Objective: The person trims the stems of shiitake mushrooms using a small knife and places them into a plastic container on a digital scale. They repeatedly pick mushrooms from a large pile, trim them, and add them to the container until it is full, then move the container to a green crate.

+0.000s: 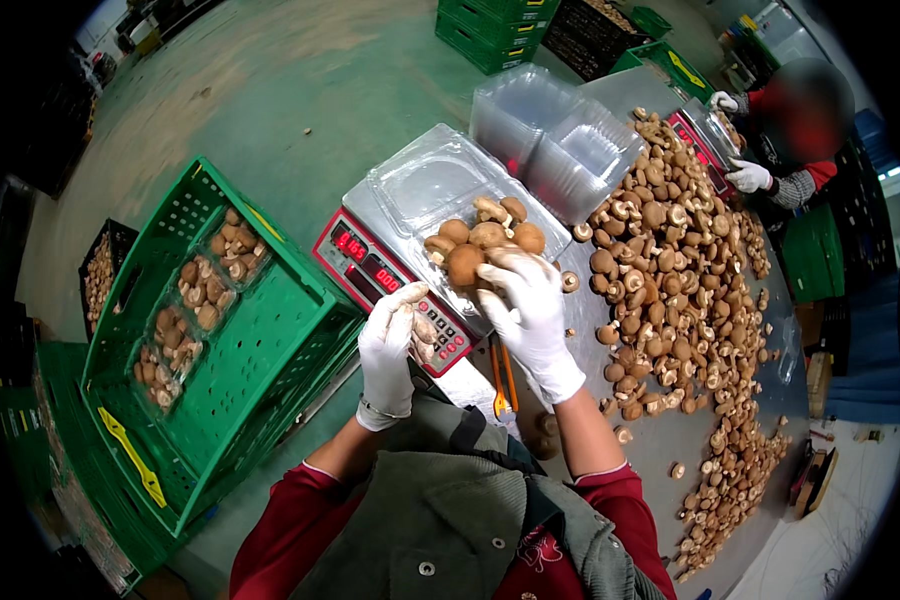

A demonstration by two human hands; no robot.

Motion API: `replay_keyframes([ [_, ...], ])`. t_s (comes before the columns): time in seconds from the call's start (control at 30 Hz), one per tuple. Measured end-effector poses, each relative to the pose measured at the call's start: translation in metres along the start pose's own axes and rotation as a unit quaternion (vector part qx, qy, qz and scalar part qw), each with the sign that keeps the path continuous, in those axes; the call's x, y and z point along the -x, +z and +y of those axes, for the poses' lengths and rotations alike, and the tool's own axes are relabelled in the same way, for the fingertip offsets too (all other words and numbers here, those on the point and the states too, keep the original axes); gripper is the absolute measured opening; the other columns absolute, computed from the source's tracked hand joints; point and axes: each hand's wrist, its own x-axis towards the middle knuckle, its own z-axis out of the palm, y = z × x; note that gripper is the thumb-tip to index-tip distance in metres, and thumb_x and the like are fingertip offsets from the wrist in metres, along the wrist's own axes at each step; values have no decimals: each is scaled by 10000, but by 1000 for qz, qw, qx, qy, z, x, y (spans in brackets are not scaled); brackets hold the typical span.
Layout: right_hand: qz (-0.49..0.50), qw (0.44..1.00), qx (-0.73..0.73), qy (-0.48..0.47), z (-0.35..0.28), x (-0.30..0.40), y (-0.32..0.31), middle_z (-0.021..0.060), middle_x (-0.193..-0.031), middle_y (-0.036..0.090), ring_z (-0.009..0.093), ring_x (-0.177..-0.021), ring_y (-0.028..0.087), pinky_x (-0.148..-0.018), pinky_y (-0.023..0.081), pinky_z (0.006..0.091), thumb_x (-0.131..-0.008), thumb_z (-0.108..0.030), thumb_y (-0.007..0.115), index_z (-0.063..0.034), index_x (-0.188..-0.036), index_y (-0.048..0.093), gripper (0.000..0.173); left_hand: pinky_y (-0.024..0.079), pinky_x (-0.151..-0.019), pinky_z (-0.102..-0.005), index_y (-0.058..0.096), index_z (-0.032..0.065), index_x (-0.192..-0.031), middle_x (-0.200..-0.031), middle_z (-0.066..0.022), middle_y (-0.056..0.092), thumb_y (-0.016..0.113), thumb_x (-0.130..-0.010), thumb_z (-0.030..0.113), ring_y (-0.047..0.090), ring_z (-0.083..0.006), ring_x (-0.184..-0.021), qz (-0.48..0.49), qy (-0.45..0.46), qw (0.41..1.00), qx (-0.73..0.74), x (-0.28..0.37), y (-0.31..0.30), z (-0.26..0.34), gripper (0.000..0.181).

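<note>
Before me, a clear plastic clamshell container [429, 180] lies with its lid folded back on the metal pan of a red digital scale [367, 262]. Several brown shiitake mushrooms [487, 235] fill its near half. My gloved right hand [523, 304] reaches over these mushrooms, its fingers touching a round brown cap at the container's near edge. Pale mushrooms [424, 336] are held in my gloved left hand [391, 349], low over the scale's keypad. A large heap of loose shiitake mushrooms [667, 285] spreads over the metal table to the right.
Stacked clear containers [555, 142] stand beyond the scale. Left is a green crate [247, 360] holding several filled packs [206, 292]. Orange-handled scissors [504, 382] lie near my body. Across the heap, a co-worker's gloved hands [750, 175] are at another red scale [697, 154].
</note>
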Motion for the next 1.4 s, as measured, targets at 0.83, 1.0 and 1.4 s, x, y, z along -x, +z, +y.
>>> replay_keyframes([
  [0.83,115,874,-245,404,57,68,-39,22,-905,658,87,-785,595,-727,487,236,-980,-78,575,12,-1028,684,150,414,-506,-183,484,-27,-1331,-724,-23,544,376,-1035,105,484,-44,-544,52,26,998,14,-24,-15,-26,342],
  [1.0,58,915,-226,329,26,24,-27,29,-1009,636,97,-908,587,-802,483,241,-975,-51,568,9,-1087,682,171,423,-599,-185,535,-10,-1262,-811,-4,565,414,-1015,51,478,-32,-656,84,126,987,-57,-44,-13,-17,282],
  [1.4,44,988,-20,148,23,11,1,108,-954,673,256,-875,637,-789,500,348,-857,1,659,-40,-1041,680,189,345,-1005,-495,596,87,-1227,-1130,-91,558,716,-714,76,487,-324,-1156,-66,401,789,-461,-36,12,-23,527],
])
